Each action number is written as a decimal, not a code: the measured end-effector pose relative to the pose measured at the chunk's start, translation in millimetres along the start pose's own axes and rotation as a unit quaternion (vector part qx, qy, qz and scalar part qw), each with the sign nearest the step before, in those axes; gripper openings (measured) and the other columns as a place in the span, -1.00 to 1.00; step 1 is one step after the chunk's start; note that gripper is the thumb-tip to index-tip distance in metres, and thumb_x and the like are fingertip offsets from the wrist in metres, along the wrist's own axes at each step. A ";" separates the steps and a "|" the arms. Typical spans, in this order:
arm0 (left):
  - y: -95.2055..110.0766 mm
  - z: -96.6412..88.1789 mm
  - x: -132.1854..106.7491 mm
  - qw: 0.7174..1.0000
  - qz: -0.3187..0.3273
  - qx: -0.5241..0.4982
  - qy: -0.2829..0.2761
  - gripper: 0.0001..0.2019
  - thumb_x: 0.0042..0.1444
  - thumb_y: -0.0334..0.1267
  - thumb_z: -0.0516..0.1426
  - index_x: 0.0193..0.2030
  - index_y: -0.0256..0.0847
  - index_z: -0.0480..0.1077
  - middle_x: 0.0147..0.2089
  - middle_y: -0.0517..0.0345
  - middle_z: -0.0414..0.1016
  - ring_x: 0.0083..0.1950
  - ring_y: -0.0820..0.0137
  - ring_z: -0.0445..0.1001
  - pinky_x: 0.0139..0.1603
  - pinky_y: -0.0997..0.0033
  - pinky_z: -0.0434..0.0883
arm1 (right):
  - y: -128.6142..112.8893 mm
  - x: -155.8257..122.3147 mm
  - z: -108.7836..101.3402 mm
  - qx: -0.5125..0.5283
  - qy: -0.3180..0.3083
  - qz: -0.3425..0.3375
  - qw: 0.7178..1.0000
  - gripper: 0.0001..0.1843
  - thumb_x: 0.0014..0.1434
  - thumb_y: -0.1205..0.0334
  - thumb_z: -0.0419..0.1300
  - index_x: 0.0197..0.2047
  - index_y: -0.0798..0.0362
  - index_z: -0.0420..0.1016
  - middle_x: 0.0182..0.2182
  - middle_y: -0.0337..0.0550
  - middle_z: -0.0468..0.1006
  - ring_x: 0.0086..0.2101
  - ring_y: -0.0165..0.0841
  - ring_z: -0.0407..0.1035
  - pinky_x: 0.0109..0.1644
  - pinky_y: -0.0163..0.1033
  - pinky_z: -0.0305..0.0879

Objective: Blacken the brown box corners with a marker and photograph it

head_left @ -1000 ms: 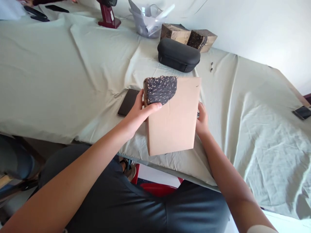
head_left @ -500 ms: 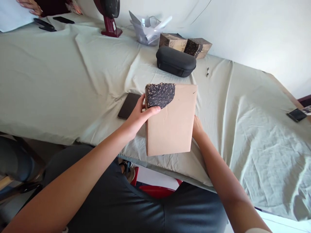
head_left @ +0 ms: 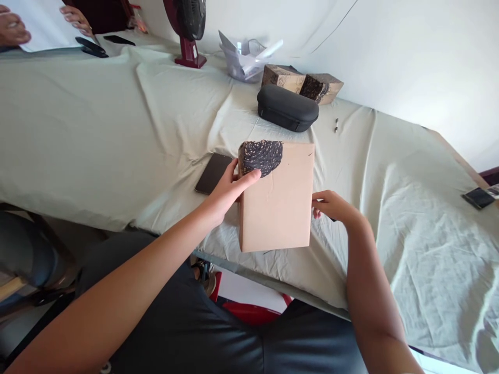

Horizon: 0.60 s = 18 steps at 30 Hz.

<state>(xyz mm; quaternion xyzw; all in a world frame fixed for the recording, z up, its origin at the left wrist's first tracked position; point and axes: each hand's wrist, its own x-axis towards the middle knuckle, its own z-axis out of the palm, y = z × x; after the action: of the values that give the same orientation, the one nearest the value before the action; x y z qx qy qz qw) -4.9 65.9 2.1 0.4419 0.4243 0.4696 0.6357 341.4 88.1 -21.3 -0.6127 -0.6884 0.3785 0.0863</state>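
Note:
A tan cardboard box (head_left: 278, 208) is tilted up over the cloth, its broad face toward me. Dense black marking covers its upper left corner, and a small dark tick sits at upper right. My left hand (head_left: 234, 189) grips the box's left side, thumb on the front face and fingers around the edge. My right hand (head_left: 331, 205) is at the right edge with fingers curled and fingertips close to the cardboard. A small dark bit shows just under that hand; what it is cannot be made out. Partly behind my left hand lies a dark phone (head_left: 212, 174).
A black zip case (head_left: 287, 108) lies beyond the box, before patterned boxes (head_left: 323, 85). A plastic basket (head_left: 241, 65) and a dark red fan (head_left: 191, 52) stand along the wall. At far left, another person's hands (head_left: 78, 19) hold a white sheet (head_left: 49, 26).
My right hand has come out from behind the box to its right edge, fingers now showing. The box has turned slightly in my left hand. The other person's second hand has come into view.

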 end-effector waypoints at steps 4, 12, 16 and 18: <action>-3.3 -0.9 3.6 1.000 -0.005 -0.002 0.005 -0.10 0.06 0.36 0.41 0.42 0.00 0.30 0.28 -0.13 0.59 0.36 -0.15 0.53 0.17 -0.06 0.54 | -0.8 -12.5 -19.2 0.266 0.093 -0.095 0.955 -0.59 0.17 -0.19 0.39 -0.08 -0.07 0.67 -0.43 -0.19 0.59 -0.59 -0.33 0.43 -0.52 -0.13 0.34; -5.9 4.8 10.4 1.000 -0.002 -0.001 0.017 -0.11 0.04 0.37 0.42 0.40 -0.02 0.35 0.28 -0.15 0.54 0.35 -0.15 0.52 0.28 -0.10 0.48 | -107.4 -26.2 -32.8 0.240 0.267 -0.203 0.911 -0.28 0.28 -0.60 -0.10 0.19 -0.33 0.41 -0.31 -0.13 0.53 -0.58 -0.36 0.19 -0.48 -0.09 0.19; -7.9 3.9 11.5 1.000 0.017 0.001 0.010 -0.13 0.11 0.34 0.39 0.43 -0.06 0.34 0.30 -0.17 0.53 0.37 -0.18 0.49 0.36 -0.17 0.43 | -170.6 -9.4 1.0 0.232 0.313 -0.340 0.856 -0.34 0.36 -0.61 -0.07 -0.04 -0.22 0.42 -0.51 -0.30 0.25 -0.59 -0.34 0.14 -0.45 -0.12 0.21; -9.6 0.3 11.3 1.000 0.026 0.014 -0.001 -0.09 0.12 0.29 0.41 0.50 -0.05 0.28 0.37 -0.16 0.49 0.43 -0.19 0.44 0.45 -0.21 0.36 | -182.6 3.4 21.9 0.242 0.313 -0.370 0.841 -0.40 0.45 -0.49 -0.06 -0.01 -0.18 0.46 -0.57 -0.34 0.20 -0.59 -0.32 0.15 -0.45 -0.12 0.16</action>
<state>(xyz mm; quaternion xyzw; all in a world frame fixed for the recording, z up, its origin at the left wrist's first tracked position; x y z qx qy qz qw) -0.2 75.2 -8.5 0.4618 0.4187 0.4796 0.6176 185.7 89.0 76.7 -0.3579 -0.6867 0.2610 0.5764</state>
